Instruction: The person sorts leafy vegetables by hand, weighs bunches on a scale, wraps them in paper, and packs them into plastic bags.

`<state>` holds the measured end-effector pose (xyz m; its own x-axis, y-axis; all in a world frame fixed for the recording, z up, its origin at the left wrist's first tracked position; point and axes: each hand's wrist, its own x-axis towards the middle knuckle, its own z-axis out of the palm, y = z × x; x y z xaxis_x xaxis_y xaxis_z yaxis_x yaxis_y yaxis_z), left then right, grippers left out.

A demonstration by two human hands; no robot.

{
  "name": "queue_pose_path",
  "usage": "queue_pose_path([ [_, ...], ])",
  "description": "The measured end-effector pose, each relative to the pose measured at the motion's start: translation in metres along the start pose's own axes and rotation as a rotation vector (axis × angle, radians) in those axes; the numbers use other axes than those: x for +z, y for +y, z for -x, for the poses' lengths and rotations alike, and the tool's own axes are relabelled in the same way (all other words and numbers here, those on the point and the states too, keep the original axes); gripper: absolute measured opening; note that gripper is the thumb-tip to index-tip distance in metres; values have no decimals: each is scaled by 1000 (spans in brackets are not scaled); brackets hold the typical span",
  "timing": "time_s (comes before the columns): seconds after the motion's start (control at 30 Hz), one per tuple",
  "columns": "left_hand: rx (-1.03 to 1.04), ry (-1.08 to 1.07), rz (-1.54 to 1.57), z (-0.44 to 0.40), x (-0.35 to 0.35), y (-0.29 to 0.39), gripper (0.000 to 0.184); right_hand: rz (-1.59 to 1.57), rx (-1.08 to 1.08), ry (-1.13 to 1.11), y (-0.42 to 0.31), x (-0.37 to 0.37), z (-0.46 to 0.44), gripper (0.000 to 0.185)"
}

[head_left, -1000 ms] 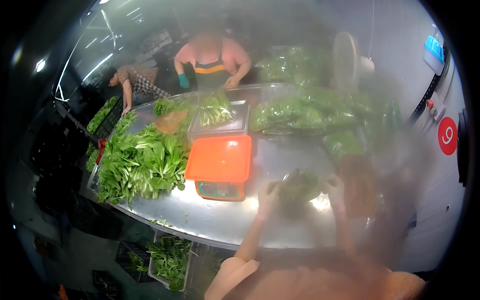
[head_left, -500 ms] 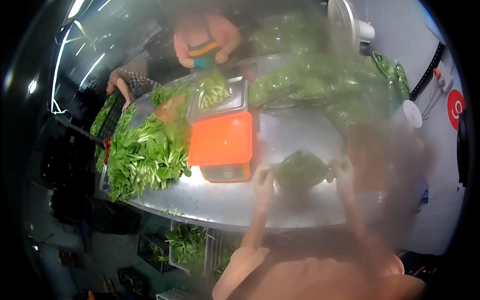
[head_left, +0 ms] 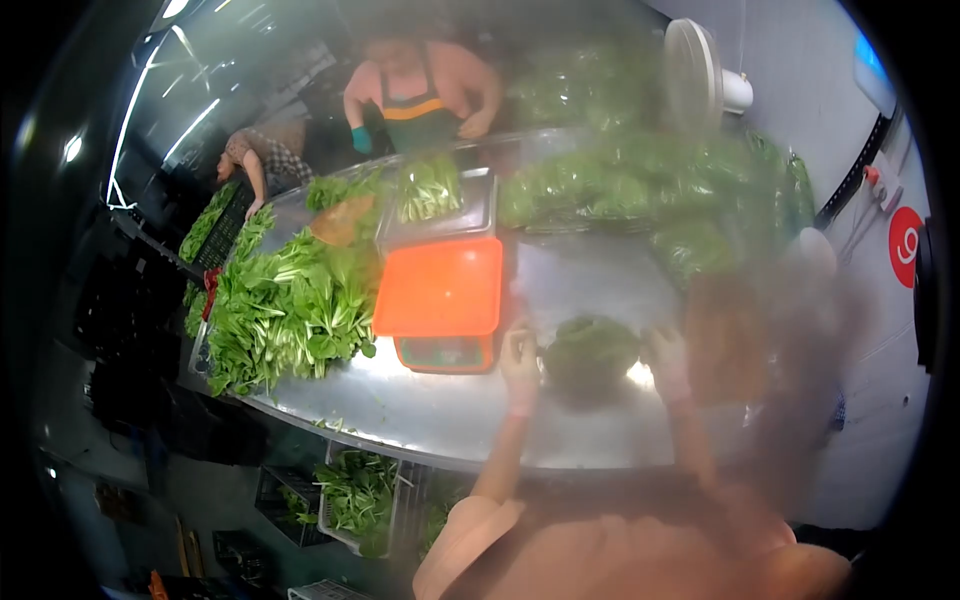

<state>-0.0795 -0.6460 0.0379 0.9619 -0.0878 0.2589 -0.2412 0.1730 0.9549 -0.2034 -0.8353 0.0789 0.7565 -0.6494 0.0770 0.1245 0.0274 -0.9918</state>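
From here, the bagged greens (head_left: 592, 354) sit on the near part of the table (head_left: 420, 420), right of the orange scale (head_left: 438, 288). They're between the left hand (head_left: 519, 362) and right hand (head_left: 665, 362), both with bent fingers close beside them; I can't tell through the haze whether either grips.

The scale's tray (head_left: 440, 287) is orange, the wall sign (head_left: 905, 247) red, the apron (head_left: 414, 114) dark with a yellow-orange stripe.

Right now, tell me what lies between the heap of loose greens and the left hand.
What looks like an orange scale sits on the metal table between the loose greens and the left hand, as the head view shows.
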Motion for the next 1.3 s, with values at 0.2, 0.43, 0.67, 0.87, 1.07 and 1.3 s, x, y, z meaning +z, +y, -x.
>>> queue_pose_path([
  [0.2, 78, -17, 55, 7, 5, 41, 6, -115, -33, 54, -41, 0, 17, 15],
  [0.43, -78, -44, -66, 9, -10, 19, 7, 25, 2, 76, -35, 10, 27, 18],
  [0.67, -157, -67, 139, 2, -14, 31, 8, 6, 18, 21, -48, 19, 15, 20],
  [0.87, -168, -45, 57, 1, -28, 3, 9, -89, -108, -84, -34, 15, 18, 18],
  [1.07, -126, -38, 186, -12, -19, -6, 9, -11, -119, -1, -42, 26, -10, 16],
  [1.3, -19, 51, 123, -94, 23, -26, 11, -141, -106, -59, -19, 18, -84, 18],
])
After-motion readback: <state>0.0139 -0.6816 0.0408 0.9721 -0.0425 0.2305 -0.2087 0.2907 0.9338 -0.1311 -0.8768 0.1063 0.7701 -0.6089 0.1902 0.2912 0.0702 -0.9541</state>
